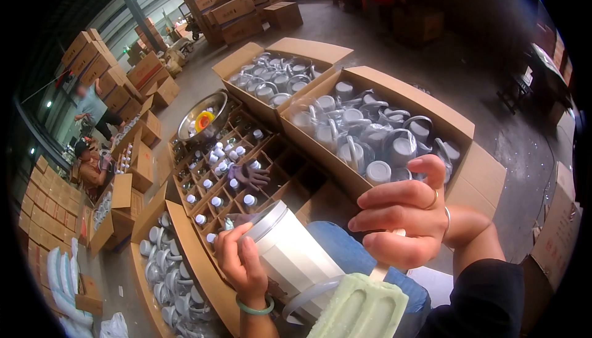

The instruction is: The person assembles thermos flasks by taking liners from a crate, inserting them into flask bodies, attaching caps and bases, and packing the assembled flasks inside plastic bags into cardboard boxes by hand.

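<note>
My left hand (243, 264) is wrapped round the side of a white cylindrical container (293, 251) with a grey rim and a curved grey handle, tilted over my lap. In my right hand (407, 214), the fingers are bent round the stick of a pale green ice pop (361, 310), which hangs downward in front of the container. Just beyond the container, a divided carton (287, 181) holds white-capped bottles, with a dark glove (250, 176) lying on them. The container's lower end is partly hidden by the ice pop.
Open cartons of grey-lidded containers stand ahead (370, 128), behind (277, 76) and at the left (172, 270). A metal bowl (202, 116) rests on the divided carton's far edge. Two people (92, 107) (92, 168) are at the far left; stacked boxes (231, 8) stand behind.
</note>
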`<state>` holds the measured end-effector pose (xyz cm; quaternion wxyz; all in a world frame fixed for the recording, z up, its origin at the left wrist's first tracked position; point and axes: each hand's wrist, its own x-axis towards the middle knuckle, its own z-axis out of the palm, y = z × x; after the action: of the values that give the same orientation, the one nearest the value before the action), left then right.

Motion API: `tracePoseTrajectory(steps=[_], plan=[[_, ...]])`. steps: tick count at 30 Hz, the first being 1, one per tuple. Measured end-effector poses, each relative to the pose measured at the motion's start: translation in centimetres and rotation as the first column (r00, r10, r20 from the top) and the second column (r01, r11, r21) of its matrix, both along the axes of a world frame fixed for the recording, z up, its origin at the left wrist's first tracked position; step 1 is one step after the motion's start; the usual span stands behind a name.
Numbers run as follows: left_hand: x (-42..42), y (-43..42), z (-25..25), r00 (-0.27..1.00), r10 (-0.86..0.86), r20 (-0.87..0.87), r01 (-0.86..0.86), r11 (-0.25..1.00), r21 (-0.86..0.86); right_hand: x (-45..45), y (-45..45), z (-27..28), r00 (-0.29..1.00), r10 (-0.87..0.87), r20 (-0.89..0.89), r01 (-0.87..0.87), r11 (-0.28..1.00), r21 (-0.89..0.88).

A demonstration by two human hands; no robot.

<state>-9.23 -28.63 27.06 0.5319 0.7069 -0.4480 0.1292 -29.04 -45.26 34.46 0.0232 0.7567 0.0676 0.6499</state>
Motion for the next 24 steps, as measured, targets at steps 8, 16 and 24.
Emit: tracePoseTrajectory(steps=[8, 16, 24], plan=[[-0.11, -0.08, 0.12, 1.000, -0.007, -0.008, 0.007, 1.000, -0.003, -0.53, -0.15, 0.17, 1.000, -0.021, 0.000, 0.021, 1.000, -0.008], [-0.43, -0.02, 0.25, 0.999, 0.010, -0.042, -0.009, 1.000, 0.017, -0.31, -0.24, 0.04, 0.999, -0.011, 0.053, 0.010, 1.000, 0.012], [-0.24, -0.12, 0.17, 1.000, 0.012, -0.012, -0.012, 1.000, 0.016, -0.22, -0.73, -0.33, 0.999, -0.029, 0.044, 0.029, 1.000, -0.004]])
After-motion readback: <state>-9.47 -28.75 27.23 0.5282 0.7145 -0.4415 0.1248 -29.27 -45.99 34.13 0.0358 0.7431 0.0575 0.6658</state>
